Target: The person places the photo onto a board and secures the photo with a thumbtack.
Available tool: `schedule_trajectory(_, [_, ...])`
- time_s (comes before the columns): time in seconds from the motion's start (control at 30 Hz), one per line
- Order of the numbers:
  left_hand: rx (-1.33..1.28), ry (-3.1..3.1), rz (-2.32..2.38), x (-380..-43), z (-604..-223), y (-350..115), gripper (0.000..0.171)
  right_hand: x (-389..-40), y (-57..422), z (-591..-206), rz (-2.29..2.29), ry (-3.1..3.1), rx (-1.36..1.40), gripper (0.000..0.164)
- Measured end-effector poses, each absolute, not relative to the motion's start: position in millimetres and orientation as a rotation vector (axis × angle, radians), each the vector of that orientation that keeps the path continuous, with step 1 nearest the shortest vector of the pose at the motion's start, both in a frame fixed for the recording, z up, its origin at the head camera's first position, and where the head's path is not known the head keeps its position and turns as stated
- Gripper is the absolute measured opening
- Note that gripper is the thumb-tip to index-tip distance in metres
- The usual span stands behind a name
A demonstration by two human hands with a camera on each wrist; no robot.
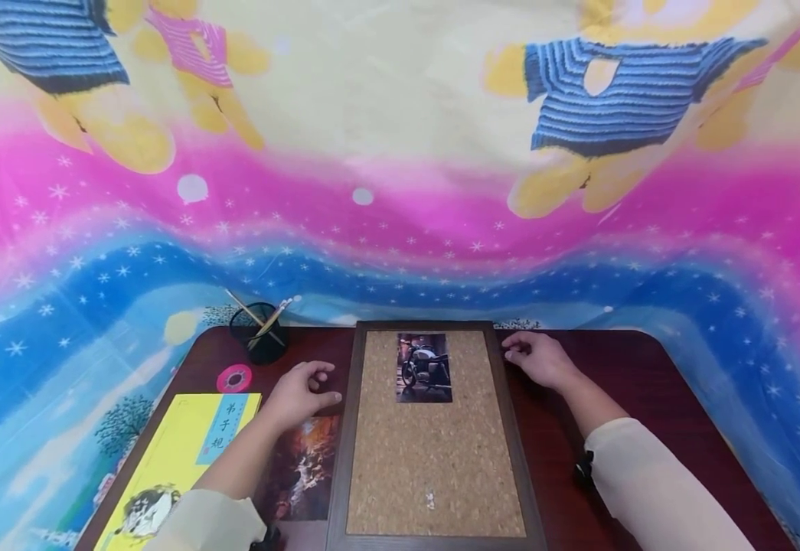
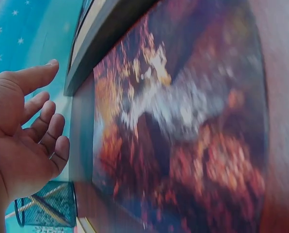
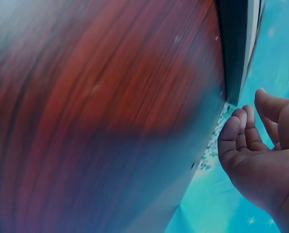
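Observation:
A cork board [image 1: 434, 451] in a dark wooden frame lies on the table, with a motorcycle photo [image 1: 425, 368] on its upper part. Something small and whitish [image 1: 430, 500], too small to make out, sits low on the cork. Left of the frame is my left hand [image 1: 299, 394], its fingers loosely bent and nothing in them. Beneath that arm lies a picture of a stream among orange foliage [image 2: 183, 111], partly covered in the head view. My right hand [image 1: 537, 358] is beside the frame's upper right corner, fingers loosely curled and holding nothing.
A black mesh pen holder [image 1: 266, 342] with several brushes or pencils stands at the table's back left. Near it lies a pink tape roll [image 1: 234, 378], and below that a yellow book [image 1: 172, 451]. A patterned cloth [image 1: 372, 252] hangs behind the dark red table [image 1: 613, 375].

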State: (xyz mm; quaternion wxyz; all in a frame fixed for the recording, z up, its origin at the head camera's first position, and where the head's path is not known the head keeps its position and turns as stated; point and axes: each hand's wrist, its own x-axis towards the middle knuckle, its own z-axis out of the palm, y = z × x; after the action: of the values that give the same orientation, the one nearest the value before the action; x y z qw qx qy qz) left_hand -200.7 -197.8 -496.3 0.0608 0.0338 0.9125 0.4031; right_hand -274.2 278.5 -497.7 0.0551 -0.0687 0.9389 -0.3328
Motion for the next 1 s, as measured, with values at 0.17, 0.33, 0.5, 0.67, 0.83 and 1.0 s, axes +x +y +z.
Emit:
schedule_trajectory(0.17, [0.125, 2.787, 1.137, -196, -496, -212, 0.053, -276, 293, -500, -0.990, 2.866, -0.181, 0.029])
schedule_trajectory(0.33, [0.133, 2.798, 1.083, -186, -491, -226, 0.062, -278, 302, -499, -0.979, 2.854, -0.137, 0.035])
schedule_trajectory(0.5, [0.121, 2.838, 1.012, -174, -488, -237, 0.070, -278, 312, -500, -0.942, 2.868, -0.144, 0.042])
schedule_trajectory(0.67, [0.127, 2.832, 0.924, -166, -487, -243, 0.078, -278, 323, -504, -0.905, 2.892, -0.157, 0.048])
schedule_trajectory(0.83, [0.186, 2.839, 0.825, -159, -487, -247, 0.089, -282, 332, -510, -0.872, 2.904, -0.155, 0.052])
schedule_trajectory(1.0, [0.210, 2.837, 0.750, -155, -488, -249, 0.094, -283, 336, -511, -0.838, 2.927, -0.122, 0.048])
